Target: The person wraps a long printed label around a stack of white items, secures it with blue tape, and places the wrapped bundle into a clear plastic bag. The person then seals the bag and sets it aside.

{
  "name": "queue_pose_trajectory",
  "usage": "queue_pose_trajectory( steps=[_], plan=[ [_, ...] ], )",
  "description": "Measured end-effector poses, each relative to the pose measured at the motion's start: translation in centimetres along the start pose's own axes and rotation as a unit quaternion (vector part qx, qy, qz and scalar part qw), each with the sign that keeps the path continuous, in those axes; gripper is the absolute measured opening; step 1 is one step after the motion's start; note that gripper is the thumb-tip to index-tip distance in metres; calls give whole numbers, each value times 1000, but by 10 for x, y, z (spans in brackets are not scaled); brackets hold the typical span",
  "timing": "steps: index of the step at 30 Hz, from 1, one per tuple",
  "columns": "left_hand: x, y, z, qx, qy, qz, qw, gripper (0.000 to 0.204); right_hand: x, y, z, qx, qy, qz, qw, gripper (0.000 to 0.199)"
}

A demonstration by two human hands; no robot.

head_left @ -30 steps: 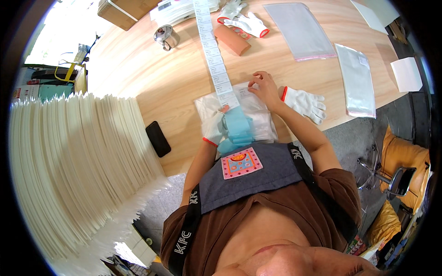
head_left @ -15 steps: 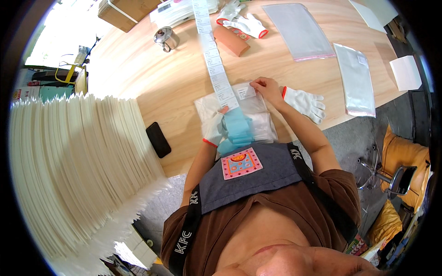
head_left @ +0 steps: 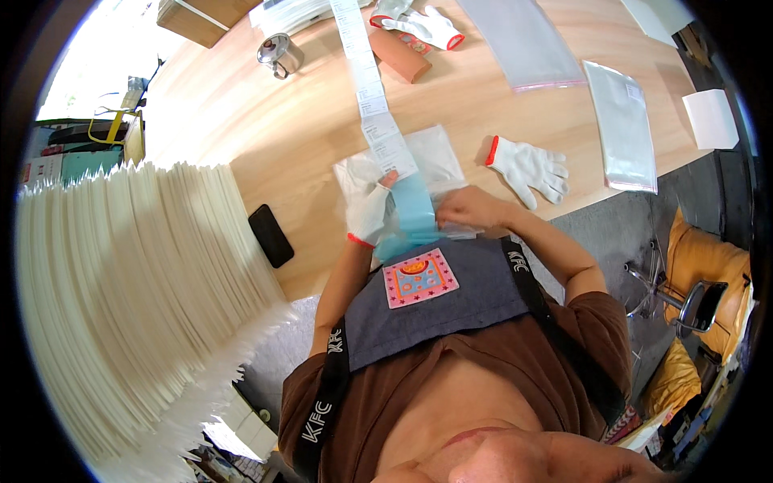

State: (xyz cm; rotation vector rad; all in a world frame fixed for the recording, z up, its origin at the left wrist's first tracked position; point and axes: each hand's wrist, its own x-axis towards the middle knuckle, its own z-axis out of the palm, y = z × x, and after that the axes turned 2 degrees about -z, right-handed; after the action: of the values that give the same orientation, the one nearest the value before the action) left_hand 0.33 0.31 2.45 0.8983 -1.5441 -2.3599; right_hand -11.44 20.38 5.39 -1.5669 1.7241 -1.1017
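Note:
My left hand (head_left: 372, 211), in a white glove that leaves a fingertip bare, presses the end of a long strip of white labels (head_left: 390, 145). Light blue backing paper (head_left: 413, 205) runs from that end down to my apron and bunches there. Beneath the strip lie clear plastic bags (head_left: 435, 153), flat on the table. My bare right hand (head_left: 473, 207) is closed at the near right of these bags, its fingers curled on crinkled plastic by my apron. Part of its grip is hidden. An empty white glove (head_left: 529, 171) with a red cuff lies right of the bags.
A tall stack of white sheet-like items (head_left: 137, 314) stands at left, beside a black phone (head_left: 270, 236). Farther back are a steel cup (head_left: 280, 55), an orange-brown roll (head_left: 399, 56), more gloves (head_left: 431, 28) and a cardboard box (head_left: 201, 20). Clear bag packs (head_left: 622, 125) lie at right.
My right hand has left the label on the plastic bag and come toward my body, fingers curled. That label no longer shows. My left hand stays on the strip.

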Motion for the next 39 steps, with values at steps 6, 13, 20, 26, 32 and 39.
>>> queue_pose_trajectory(
  steps=[6, 13, 20, 26, 32, 39],
  plan=[
    [2, -9, -13, -24, -27, -84, 996, 37, 31, 2, 2, 120, 186, 195, 956, 38],
    [55, 22, -61, 300, -108, 61, 946, 32, 35, 4, 45, 114, 143, 210, 961, 47],
    [181, 181, -85, 553, 250, 312, 731, 30, 24, 10, 59, 92, 128, 186, 970, 36],
    [262, 235, -89, 658, 242, 277, 657, 27, 17, 24, 66, 77, 140, 149, 976, 34],
    [284, 247, -101, 673, 216, 250, 662, 19, 20, 19, 67, 70, 183, 95, 976, 35],
    [284, 266, -120, 505, 219, 240, 800, 20, 19, 16, 66, 68, 194, 73, 976, 36]
  ],
)
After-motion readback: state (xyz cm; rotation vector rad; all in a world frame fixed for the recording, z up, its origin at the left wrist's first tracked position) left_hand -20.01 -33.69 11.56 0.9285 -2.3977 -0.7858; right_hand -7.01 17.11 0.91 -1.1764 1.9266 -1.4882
